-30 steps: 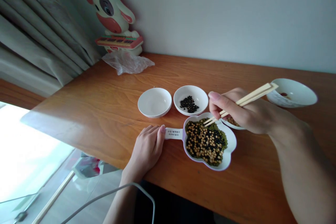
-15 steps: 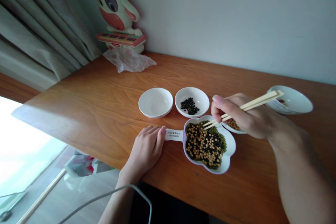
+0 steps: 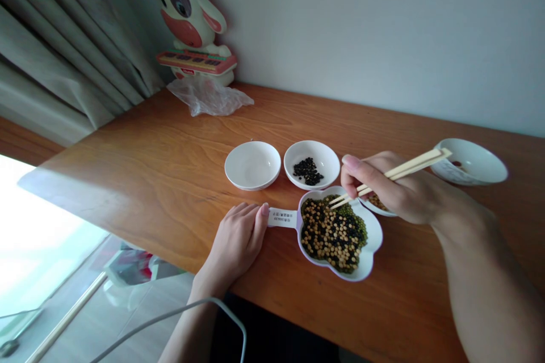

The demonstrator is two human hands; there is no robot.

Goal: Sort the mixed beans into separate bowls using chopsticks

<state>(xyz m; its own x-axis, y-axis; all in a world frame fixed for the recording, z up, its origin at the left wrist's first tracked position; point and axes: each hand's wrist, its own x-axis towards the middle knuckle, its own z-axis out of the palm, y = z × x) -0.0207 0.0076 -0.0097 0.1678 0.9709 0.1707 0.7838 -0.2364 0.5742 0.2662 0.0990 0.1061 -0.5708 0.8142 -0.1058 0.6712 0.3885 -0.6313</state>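
My right hand (image 3: 389, 184) is closed round a pair of wooden chopsticks (image 3: 409, 166). Their tips rest among the mixed beans (image 3: 332, 235), tan, black and green, in a white paw-shaped dish (image 3: 373, 235) with a labelled handle. At the handle's end my left hand (image 3: 240, 235) is closed on it, thumb on top. Just behind the dish stands a white bowl (image 3: 332, 163) holding black beans (image 3: 307, 171). To its left is a white bowl (image 3: 252, 164) with nothing visible inside. A third bowl (image 3: 385, 212) with tan beans is mostly hidden under my right hand.
At the right rear a patterned white bowl (image 3: 479, 161) holds a few dark bits. A cow-shaped toy keyboard (image 3: 196, 62) and a crumpled clear plastic bag (image 3: 210, 97) sit at the back left. A grey cable (image 3: 170, 313) crosses over my left forearm.
The chopsticks' rear ends have shifted slightly left and down with my right hand, while their tips stay at almost the same spot in the beans. My left hand holds still.
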